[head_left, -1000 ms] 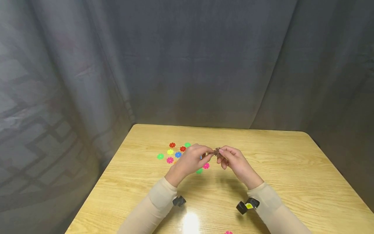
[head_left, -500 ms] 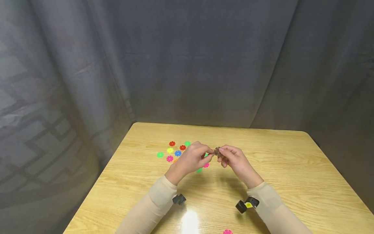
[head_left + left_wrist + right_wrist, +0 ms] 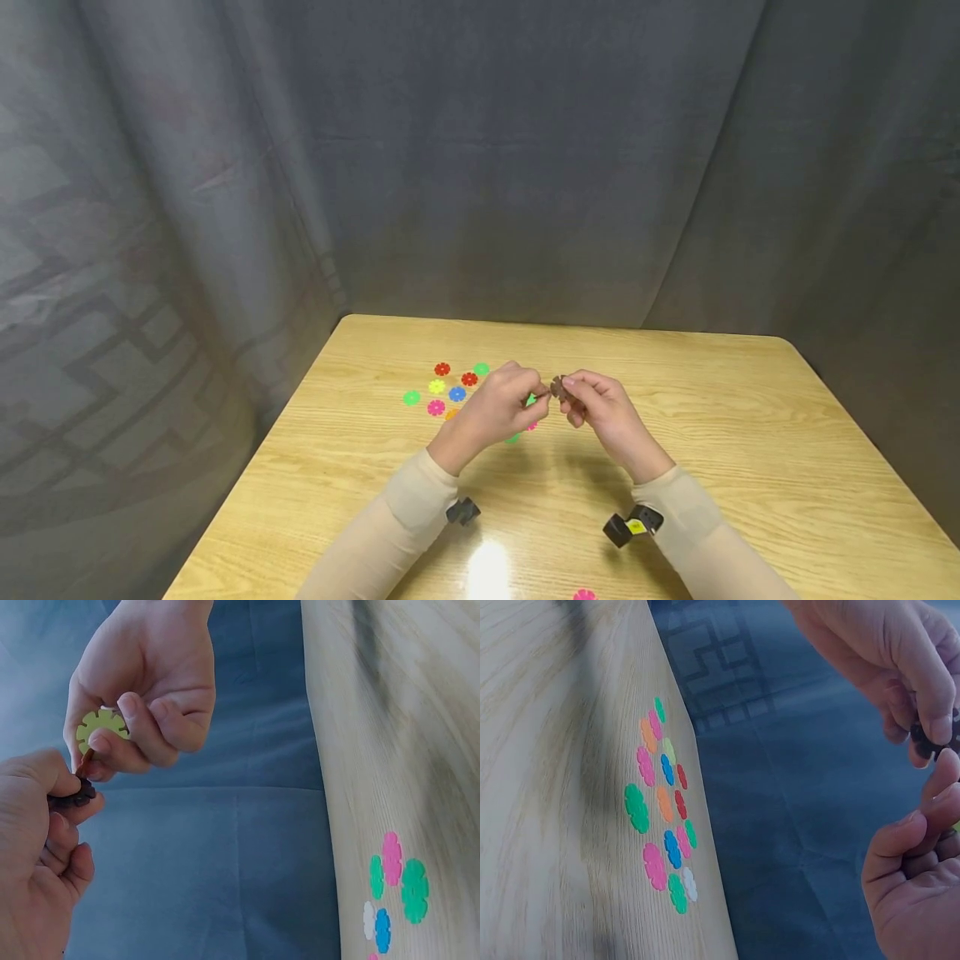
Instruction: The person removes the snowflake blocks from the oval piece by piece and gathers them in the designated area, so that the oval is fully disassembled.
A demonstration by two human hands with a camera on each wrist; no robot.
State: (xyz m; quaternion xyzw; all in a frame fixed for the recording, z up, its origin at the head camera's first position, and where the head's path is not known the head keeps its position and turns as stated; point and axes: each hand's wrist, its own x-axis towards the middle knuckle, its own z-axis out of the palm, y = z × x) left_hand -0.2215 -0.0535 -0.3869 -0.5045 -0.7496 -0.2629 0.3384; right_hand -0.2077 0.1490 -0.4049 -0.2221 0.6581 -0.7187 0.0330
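Over the table, my hands meet fingertip to fingertip. My left hand (image 3: 491, 408) pinches a dark brown notched plastic disc (image 3: 73, 798), a flower-shaped interlocking piece, between thumb and forefinger. Another brown disc (image 3: 558, 387) is pinched by my right hand (image 3: 606, 417), standing at the left fingertips. From the left wrist view, this brown disc (image 3: 85, 762) appears edge-on, touching the darker one. A yellow-green notched disc (image 3: 103, 729) also shows among the right fingers there, partly covered by them. In the right wrist view, fingers hide much of the dark disc (image 3: 930, 742).
Loose notched discs lie on the wooden table (image 3: 750, 433), behind and left of my hands: red (image 3: 442, 369), yellow (image 3: 437, 387), blue (image 3: 457, 394), pink (image 3: 437, 407) and green (image 3: 412, 398) among them. One pink disc (image 3: 585, 595) lies at the near edge. Grey curtains (image 3: 495, 167) surround the table.
My left fingers have curled in more and the hand has shifted slightly at the brown discs. The right hand stays nearly still, its brown disc turned slightly.
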